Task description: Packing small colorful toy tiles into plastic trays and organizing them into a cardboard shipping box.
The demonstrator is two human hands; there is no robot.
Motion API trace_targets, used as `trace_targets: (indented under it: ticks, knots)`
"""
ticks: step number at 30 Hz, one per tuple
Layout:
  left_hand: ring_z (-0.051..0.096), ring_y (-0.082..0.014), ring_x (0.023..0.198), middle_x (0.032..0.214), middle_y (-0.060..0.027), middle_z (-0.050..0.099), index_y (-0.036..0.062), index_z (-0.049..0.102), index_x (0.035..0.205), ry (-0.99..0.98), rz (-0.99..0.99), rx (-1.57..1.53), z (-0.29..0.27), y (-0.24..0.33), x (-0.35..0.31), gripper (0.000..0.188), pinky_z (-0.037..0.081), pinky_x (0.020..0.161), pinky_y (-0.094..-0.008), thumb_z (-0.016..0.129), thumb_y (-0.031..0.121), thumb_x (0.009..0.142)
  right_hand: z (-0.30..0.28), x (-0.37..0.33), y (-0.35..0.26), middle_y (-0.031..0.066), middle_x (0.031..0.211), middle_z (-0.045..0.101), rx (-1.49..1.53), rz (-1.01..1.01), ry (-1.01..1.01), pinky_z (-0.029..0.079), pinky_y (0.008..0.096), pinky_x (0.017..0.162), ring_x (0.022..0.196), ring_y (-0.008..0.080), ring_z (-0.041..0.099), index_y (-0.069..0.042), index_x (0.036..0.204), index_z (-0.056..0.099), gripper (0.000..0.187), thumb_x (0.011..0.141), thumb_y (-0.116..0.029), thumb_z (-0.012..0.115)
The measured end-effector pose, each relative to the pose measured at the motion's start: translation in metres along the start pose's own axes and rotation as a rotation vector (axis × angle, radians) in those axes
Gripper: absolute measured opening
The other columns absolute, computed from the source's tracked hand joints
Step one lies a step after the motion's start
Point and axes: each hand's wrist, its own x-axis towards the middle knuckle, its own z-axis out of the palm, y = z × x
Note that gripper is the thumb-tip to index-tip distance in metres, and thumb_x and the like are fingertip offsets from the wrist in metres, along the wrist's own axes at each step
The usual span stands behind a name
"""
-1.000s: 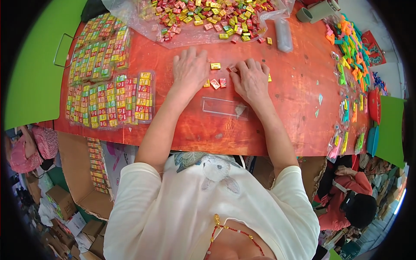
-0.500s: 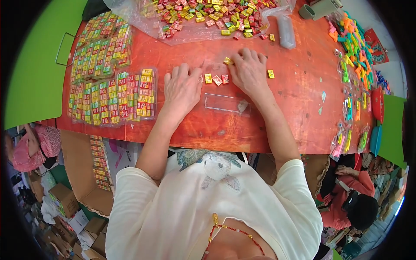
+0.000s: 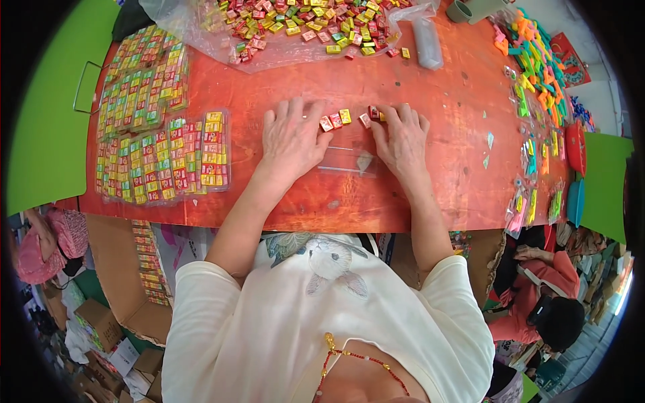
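Note:
Two short groups of small candy-size boxes lie on the red table between my hands. My left hand (image 3: pixel 293 138) rests with its fingers apart, thumb and forefinger beside a red box (image 3: pixel 326 123), a pinkish-red box (image 3: pixel 335 121) and a yellow box (image 3: pixel 345 116). To the right, a pale pink box (image 3: pixel 365 120) and a dark red box (image 3: pixel 373 112) sit at the fingertips of my right hand (image 3: pixel 401 144). Its thumb and forefinger close on another yellow box (image 3: pixel 383 117), partly hidden. Just nearer to me lies a clear plastic case (image 3: pixel 346 160), flat on the table.
Filled clear packs of boxes (image 3: pixel 154 164) cover the left side. A heap of loose boxes (image 3: pixel 302 20) lies on plastic sheeting at the back, with a clear plastic roll (image 3: pixel 426 43) beside it. Colourful plastic toys (image 3: pixel 541 67) are piled at the right. A cardboard carton (image 3: pixel 121 269) stands below left.
My hands have shifted over the small boxes, and these now form two groups. The yellow box that lay apart on the right no longer shows there. The whole view has moved slightly.

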Motion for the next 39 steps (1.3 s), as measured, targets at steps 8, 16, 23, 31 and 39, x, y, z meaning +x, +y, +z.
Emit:
trace_targets:
  ticks: [8, 16, 23, 31, 39]
  knots:
    - [0.053, -0.0278, 0.103, 0.11, -0.0102, 0.055, 0.0175, 0.069, 0.112, 0.033, 0.087, 0.049, 0.019, 0.004, 0.005, 0.032, 0.041, 0.08, -0.0418, 0.071, 0.027, 0.082, 0.005, -0.005, -0.004, 0.0064, 0.092, 0.058, -0.065, -0.088, -0.012, 0.038, 0.0424, 0.089, 0.092, 0.0239, 0.057, -0.009, 0.096, 0.066, 0.017, 0.083, -0.021, 0.069]
    - [0.055, -0.032, 0.105, 0.112, -0.0122, 0.055, 0.0161, 0.064, 0.125, -0.016, 0.021, -0.051, 0.001, 0.0, 0.003, 0.044, 0.048, 0.085, -0.0444, 0.071, 0.022, 0.083, 0.013, 0.007, -0.013, 0.0086, 0.09, 0.06, 0.026, -0.093, -0.048, 0.041, 0.0414, 0.086, 0.091, 0.0261, 0.059, -0.009, 0.099, 0.067, 0.019, 0.086, -0.022, 0.067]
    - [0.058, -0.0385, 0.111, 0.119, -0.0178, 0.051, 0.0111, 0.049, 0.137, -0.192, -0.133, -0.18, -0.024, -0.017, -0.013, 0.061, 0.054, 0.088, -0.0474, 0.073, 0.016, 0.081, -0.001, 0.0, 0.005, 0.0112, 0.101, 0.06, 0.128, -0.052, -0.134, 0.043, 0.0424, 0.082, 0.094, 0.0288, 0.06, -0.007, 0.113, 0.063, 0.031, 0.083, -0.016, 0.069]
    - [0.062, -0.0367, 0.104, 0.116, -0.0172, 0.051, 0.0081, 0.053, 0.135, -0.221, -0.139, -0.103, -0.008, 0.0, -0.002, 0.056, 0.055, 0.081, -0.0451, 0.072, 0.019, 0.084, 0.014, 0.027, -0.023, 0.0165, 0.11, 0.057, 0.235, -0.144, -0.311, 0.051, 0.0456, 0.083, 0.097, 0.0369, 0.061, -0.005, 0.12, 0.059, 0.038, 0.084, -0.011, 0.068]
    - [0.064, -0.0354, 0.092, 0.1, -0.0146, 0.052, 0.0079, 0.062, 0.117, -0.038, 0.02, -0.082, 0.01, -0.001, 0.001, 0.029, 0.056, 0.072, -0.0458, 0.066, 0.016, 0.089, 0.019, 0.025, -0.025, 0.018, 0.104, 0.058, 0.326, -0.122, -0.293, 0.053, 0.0469, 0.075, 0.092, 0.0383, 0.062, -0.008, 0.114, 0.063, 0.028, 0.087, -0.012, 0.066]
